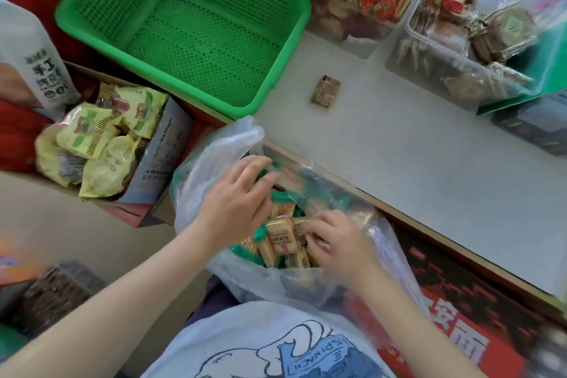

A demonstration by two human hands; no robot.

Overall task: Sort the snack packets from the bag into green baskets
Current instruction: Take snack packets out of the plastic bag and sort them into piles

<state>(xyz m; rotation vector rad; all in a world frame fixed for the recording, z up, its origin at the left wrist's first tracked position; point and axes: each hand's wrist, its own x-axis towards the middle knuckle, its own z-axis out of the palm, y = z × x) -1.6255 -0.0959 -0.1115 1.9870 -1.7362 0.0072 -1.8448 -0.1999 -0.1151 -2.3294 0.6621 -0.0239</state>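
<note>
Both my hands are in the bag (214,163). My left hand (236,193) is spread; my right hand (334,242) pinches snack packets (280,238). I should lift them slowly up to the green basket (270,92) above the bag.

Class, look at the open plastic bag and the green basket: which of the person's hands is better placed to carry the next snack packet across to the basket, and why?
Probably the left hand. It is in the bag on the side nearer the green basket, up and to the left. The right hand is farther away, fingers curled among the snack packets.
</note>
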